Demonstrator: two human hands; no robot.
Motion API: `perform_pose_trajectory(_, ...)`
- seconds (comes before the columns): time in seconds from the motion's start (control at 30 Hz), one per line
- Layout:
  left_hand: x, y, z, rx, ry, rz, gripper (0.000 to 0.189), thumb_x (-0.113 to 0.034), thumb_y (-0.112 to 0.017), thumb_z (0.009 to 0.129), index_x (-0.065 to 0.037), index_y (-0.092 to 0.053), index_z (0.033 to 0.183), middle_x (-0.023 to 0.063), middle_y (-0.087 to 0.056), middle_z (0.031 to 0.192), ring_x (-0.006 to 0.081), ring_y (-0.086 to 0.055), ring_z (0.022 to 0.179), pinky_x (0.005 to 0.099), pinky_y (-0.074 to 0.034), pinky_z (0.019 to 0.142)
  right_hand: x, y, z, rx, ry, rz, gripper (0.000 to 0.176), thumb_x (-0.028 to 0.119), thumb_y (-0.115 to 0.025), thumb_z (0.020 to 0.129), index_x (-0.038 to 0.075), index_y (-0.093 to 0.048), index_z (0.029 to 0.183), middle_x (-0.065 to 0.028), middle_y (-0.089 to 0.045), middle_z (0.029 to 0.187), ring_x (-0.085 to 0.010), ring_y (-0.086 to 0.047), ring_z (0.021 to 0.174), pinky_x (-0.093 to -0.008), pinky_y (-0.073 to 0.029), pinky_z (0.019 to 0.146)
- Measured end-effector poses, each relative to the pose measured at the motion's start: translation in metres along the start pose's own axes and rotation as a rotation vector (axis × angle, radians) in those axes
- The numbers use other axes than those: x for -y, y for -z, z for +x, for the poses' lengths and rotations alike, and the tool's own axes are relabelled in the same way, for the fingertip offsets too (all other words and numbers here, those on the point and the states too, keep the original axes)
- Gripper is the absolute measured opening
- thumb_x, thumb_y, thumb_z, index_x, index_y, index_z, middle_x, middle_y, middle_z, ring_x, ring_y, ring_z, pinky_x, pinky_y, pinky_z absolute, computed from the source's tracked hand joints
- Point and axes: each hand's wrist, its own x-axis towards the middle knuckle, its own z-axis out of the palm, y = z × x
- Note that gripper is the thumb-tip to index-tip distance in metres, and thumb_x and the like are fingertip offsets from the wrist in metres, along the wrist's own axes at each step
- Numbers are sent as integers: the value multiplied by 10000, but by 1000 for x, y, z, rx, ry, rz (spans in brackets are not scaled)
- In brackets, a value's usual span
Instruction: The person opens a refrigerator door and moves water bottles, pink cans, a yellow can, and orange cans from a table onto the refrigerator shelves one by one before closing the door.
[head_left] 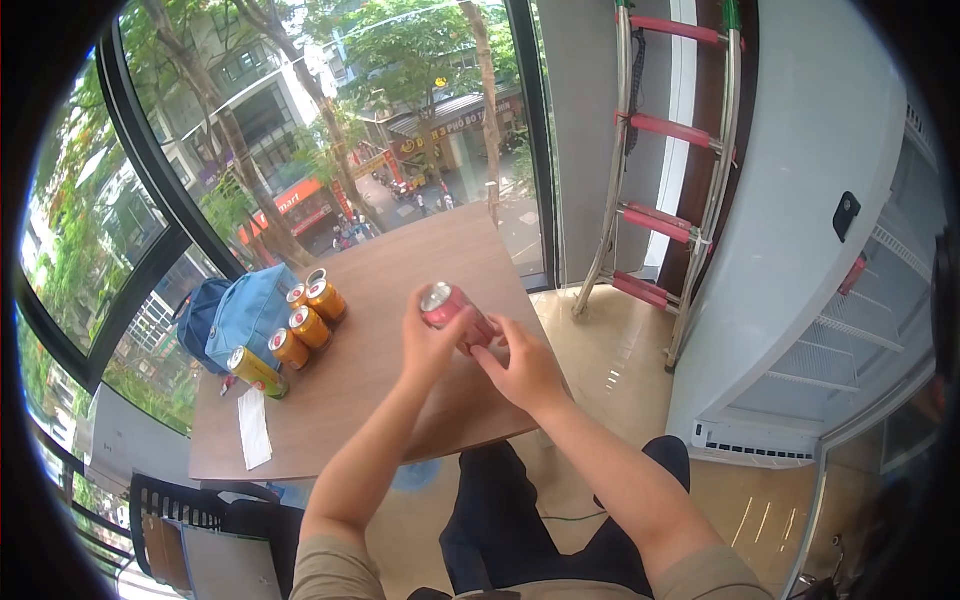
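A red can is held above the wooden table, its silver top tilted up and to the left. My left hand wraps round the can's left side. From the right, my right hand has its fingers on the can's lower end. Several orange cans stand on the table to the left of my hands, and a taller yellow-green can stands just in front of them.
A blue bag lies behind the cans by the window. A white paper lies near the table's left front edge. On the right are a ladder and a white fridge. A black chair stands at lower left.
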Motion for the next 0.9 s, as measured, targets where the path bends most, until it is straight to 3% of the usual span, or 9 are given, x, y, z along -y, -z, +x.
perform_pose_trajectory(0.03, -9, -8, -9, 45, 36, -42, 623, -169, -865, 906, -7, -528, 1404, 119, -710, 1134, 166, -712, 928, 293, -597, 755, 3, 2, -1, -87, 19, -9, 410, 333, -724, 1010, 66, -641, 1311, -151, -748, 1105, -316, -755, 938, -422, -601, 780)
perform_pose_trajectory(0.27, -17, -37, -26, -66, 192, -514, 483, -95, -777, 964, -27, -530, 1374, 123, -709, 1148, 187, -721, 940, 330, -612, 794, -2, 1, -1, -52, 75, 112, 368, 355, -730, 1009, 49, -668, 1204, -130, -728, 971, -307, -733, 811, -429, -573, 715)
perform_pose_trajectory(0.43, -6, -35, -28, -37, 209, -443, 454, -89, -715, 1004, -52, -501, 1402, 147, -688, 1188, 240, -728, 990, 383, -636, 835, 1, 4, -4, -92, 103, 82, 328, 293, -757, 996, 44, -697, 1201, -136, -724, 928, -286, -720, 760, -397, -566, 695)
perform_pose_trajectory(0.53, -18, -38, -32, -33, 206, -422, 474, -86, -742, 988, -37, -506, 1396, 141, -704, 1180, 216, -729, 968, 354, -625, 806, 3, 8, -8, -139, 122, 93, 340, 349, -740, 1003, 46, -692, 1150, -124, -714, 920, -312, -717, 750, -416, -565, 664)
perform_pose_trajectory(0.67, -38, -51, -40, -23, 163, -397, 506, -84, -774, 964, -18, -510, 1391, 131, -723, 1157, 187, -729, 949, 325, -609, 779, 5, 17, -22, -228, 155, 130, 348, 288, -749, 997, 49, -696, 1244, -135, -698, 922, -320, -706, 793, -429, -560, 709)
perform_pose_trajectory(0.8, -48, -70, -63, 131, 84, -268, 567, -100, -818, 919, -19, -510, 1388, 121, -715, 1141, 177, -709, 945, 321, -600, 799, 1, 56, -62, -207, 119, 44, 441, 287, -770, 976, 50, -657, 1330, -129, -697, 972, -326, -702, 871, -430, -561, 763)
perform_pose_trajectory(0.9, -66, -94, -91, 276, 137, -287, 614, -101, -842, 885, -22, -505, 1392, 112, -704, 1119, 176, -697, 951, 329, -596, 831, 5, 90, -98, -274, 114, 92, 471, 164, -805, 937, 37, -623, 1352, -158, -684, 1132, -340, -706, 1000, -426, -581, 853)
